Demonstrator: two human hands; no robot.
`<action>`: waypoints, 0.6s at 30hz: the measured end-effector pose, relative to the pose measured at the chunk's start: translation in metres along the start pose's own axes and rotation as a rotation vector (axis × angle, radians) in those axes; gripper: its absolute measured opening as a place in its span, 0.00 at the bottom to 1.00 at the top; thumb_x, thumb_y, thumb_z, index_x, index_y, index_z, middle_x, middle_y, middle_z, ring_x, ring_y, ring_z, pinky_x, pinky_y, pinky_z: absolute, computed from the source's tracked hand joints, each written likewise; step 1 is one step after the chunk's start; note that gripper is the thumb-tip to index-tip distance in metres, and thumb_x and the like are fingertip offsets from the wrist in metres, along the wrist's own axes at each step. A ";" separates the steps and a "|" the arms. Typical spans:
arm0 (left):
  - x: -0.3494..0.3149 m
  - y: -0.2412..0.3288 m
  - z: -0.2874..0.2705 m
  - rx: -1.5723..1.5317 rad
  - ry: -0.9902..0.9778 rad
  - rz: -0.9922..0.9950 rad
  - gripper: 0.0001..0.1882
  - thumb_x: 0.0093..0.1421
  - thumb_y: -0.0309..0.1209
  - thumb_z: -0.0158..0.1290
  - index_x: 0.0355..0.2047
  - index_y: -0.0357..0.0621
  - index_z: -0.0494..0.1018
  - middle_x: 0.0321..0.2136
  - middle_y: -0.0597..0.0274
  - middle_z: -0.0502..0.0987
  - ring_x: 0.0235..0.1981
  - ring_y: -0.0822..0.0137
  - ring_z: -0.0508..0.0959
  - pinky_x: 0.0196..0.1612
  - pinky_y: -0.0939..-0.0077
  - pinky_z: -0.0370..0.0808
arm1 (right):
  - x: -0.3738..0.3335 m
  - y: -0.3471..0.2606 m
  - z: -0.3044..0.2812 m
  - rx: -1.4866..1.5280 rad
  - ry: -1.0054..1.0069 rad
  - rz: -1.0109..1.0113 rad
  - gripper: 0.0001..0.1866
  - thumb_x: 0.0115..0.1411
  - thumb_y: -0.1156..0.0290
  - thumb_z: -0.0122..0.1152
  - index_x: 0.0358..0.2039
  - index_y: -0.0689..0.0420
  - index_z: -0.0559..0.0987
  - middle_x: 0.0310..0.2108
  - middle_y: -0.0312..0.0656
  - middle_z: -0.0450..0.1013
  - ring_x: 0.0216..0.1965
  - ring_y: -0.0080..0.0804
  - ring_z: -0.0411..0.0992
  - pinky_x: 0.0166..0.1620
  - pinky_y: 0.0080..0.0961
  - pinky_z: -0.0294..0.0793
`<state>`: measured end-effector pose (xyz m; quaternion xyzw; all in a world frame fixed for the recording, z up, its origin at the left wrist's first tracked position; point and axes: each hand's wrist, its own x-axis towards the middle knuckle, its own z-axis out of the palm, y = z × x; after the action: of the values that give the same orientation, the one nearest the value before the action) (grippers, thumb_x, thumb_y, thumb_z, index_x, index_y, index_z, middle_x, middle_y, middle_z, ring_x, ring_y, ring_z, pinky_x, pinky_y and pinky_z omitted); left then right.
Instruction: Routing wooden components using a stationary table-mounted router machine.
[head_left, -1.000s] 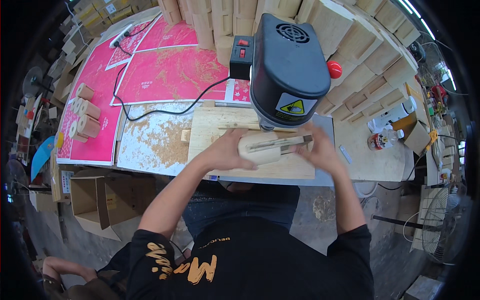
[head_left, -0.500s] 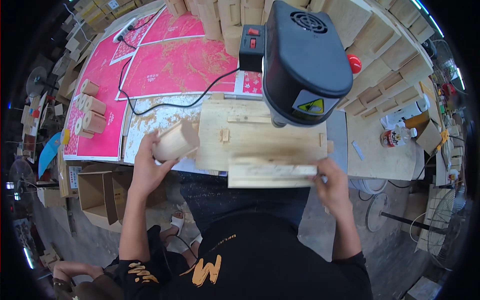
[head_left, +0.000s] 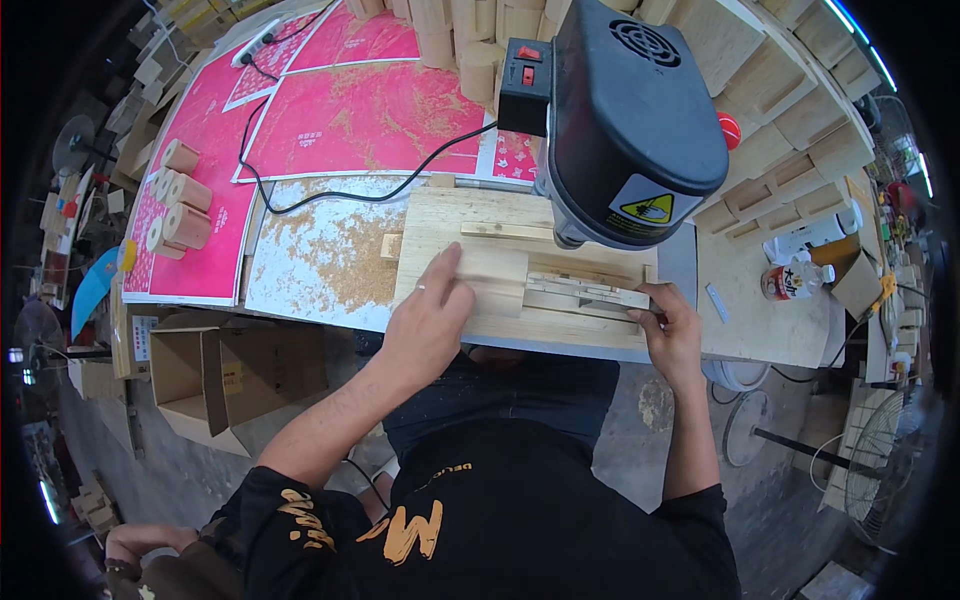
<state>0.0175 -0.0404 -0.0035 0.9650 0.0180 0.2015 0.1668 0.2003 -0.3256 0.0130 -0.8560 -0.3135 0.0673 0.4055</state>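
Note:
A black drill press head (head_left: pixel 630 110) hangs over a pale wooden board (head_left: pixel 440 225) on the bench. My left hand (head_left: pixel 430 320) presses a light wooden block (head_left: pixel 495 278) onto the board, left of the machine's spindle. To the right of the block lies a slatted wooden jig (head_left: pixel 590 292). My right hand (head_left: pixel 672 335) grips its right end at the board's front edge. The spindle tip is hidden under the machine head.
Pink sheets (head_left: pixel 370 110) and a sawdust-covered white sheet (head_left: pixel 320 255) lie left of the board, with a black cable (head_left: pixel 340 195) across them. Short wooden cylinders (head_left: pixel 178 205) stand far left. An open cardboard box (head_left: pixel 200 380) sits below. A bottle (head_left: pixel 790 282) stands at the right.
My left hand has carried the wooden block from out at the left onto the board beside the jig. My right hand stays on the jig's right end.

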 end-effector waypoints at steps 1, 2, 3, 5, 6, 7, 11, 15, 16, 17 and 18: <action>0.007 -0.001 -0.003 0.015 -0.017 -0.018 0.15 0.51 0.20 0.58 0.39 0.35 0.68 0.61 0.35 0.65 0.53 0.39 0.76 0.45 0.58 0.80 | -0.001 -0.003 -0.001 -0.002 0.015 -0.038 0.15 0.54 0.85 0.66 0.43 0.62 0.79 0.36 0.44 0.76 0.34 0.35 0.77 0.37 0.26 0.76; 0.011 0.000 -0.006 0.031 -0.034 -0.036 0.18 0.50 0.22 0.63 0.39 0.36 0.69 0.61 0.37 0.66 0.49 0.44 0.78 0.45 0.60 0.80 | -0.002 -0.005 -0.001 -0.004 0.030 -0.075 0.14 0.54 0.85 0.65 0.42 0.62 0.79 0.37 0.45 0.77 0.34 0.35 0.78 0.38 0.27 0.76; 0.012 0.001 -0.009 0.032 -0.032 -0.039 0.18 0.50 0.22 0.63 0.39 0.36 0.69 0.61 0.37 0.66 0.49 0.44 0.78 0.45 0.60 0.80 | -0.002 -0.005 -0.002 -0.004 0.029 -0.078 0.14 0.54 0.85 0.65 0.42 0.62 0.79 0.37 0.45 0.77 0.34 0.35 0.78 0.38 0.27 0.76; 0.013 0.002 -0.014 -0.031 -0.135 -0.067 0.19 0.50 0.22 0.63 0.40 0.38 0.68 0.60 0.40 0.65 0.56 0.42 0.73 0.52 0.57 0.76 | -0.003 -0.003 -0.004 -0.012 0.019 -0.068 0.15 0.53 0.86 0.65 0.42 0.61 0.80 0.37 0.47 0.76 0.36 0.42 0.79 0.39 0.29 0.78; 0.014 0.000 -0.021 -0.031 -0.133 -0.067 0.19 0.50 0.22 0.63 0.40 0.38 0.68 0.60 0.40 0.65 0.56 0.42 0.73 0.52 0.57 0.76 | -0.005 -0.001 -0.005 -0.013 0.019 -0.070 0.15 0.53 0.86 0.65 0.42 0.61 0.80 0.37 0.47 0.76 0.36 0.42 0.79 0.39 0.29 0.78; 0.015 -0.003 -0.029 -0.135 -0.177 -0.072 0.20 0.50 0.22 0.64 0.42 0.38 0.67 0.61 0.41 0.65 0.57 0.41 0.71 0.55 0.56 0.75 | -0.008 0.003 -0.006 -0.030 0.014 -0.105 0.15 0.53 0.86 0.64 0.42 0.62 0.80 0.37 0.46 0.77 0.36 0.40 0.79 0.39 0.28 0.78; 0.019 0.002 -0.039 -0.273 -0.251 -0.051 0.24 0.49 0.22 0.65 0.44 0.39 0.66 0.59 0.43 0.66 0.57 0.41 0.70 0.59 0.56 0.71 | -0.008 0.003 0.002 0.013 -0.016 -0.100 0.14 0.54 0.86 0.64 0.42 0.63 0.80 0.38 0.45 0.77 0.36 0.36 0.79 0.40 0.27 0.79; 0.013 0.033 -0.001 -0.321 -0.180 0.010 0.31 0.50 0.22 0.66 0.54 0.37 0.66 0.58 0.42 0.67 0.57 0.41 0.70 0.59 0.57 0.71 | -0.001 0.002 0.015 0.025 -0.069 -0.002 0.16 0.52 0.83 0.68 0.43 0.61 0.81 0.38 0.47 0.78 0.36 0.42 0.78 0.38 0.30 0.77; 0.010 0.036 0.013 -0.462 -0.060 -0.120 0.36 0.51 0.23 0.67 0.59 0.35 0.62 0.57 0.40 0.68 0.57 0.41 0.71 0.58 0.57 0.71 | 0.000 0.001 0.015 0.044 -0.012 0.001 0.16 0.53 0.82 0.68 0.43 0.61 0.81 0.38 0.47 0.78 0.35 0.40 0.78 0.37 0.28 0.76; 0.007 0.036 0.025 -0.601 0.062 -0.250 0.41 0.53 0.24 0.67 0.64 0.33 0.58 0.57 0.38 0.68 0.57 0.42 0.71 0.58 0.57 0.71 | 0.001 0.001 0.015 0.062 0.045 0.003 0.15 0.53 0.82 0.69 0.43 0.61 0.81 0.38 0.47 0.78 0.34 0.38 0.77 0.36 0.26 0.75; 0.005 0.035 0.032 -0.440 0.051 -0.246 0.48 0.54 0.28 0.67 0.68 0.28 0.51 0.56 0.34 0.68 0.56 0.41 0.71 0.58 0.55 0.71 | -0.001 0.007 0.015 0.062 0.043 -0.001 0.15 0.53 0.82 0.69 0.43 0.61 0.81 0.38 0.47 0.78 0.34 0.38 0.77 0.36 0.26 0.75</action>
<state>0.0334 -0.0832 -0.0179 0.8906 0.0952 0.2031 0.3957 0.1977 -0.3202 -0.0022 -0.8442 -0.3028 0.0583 0.4385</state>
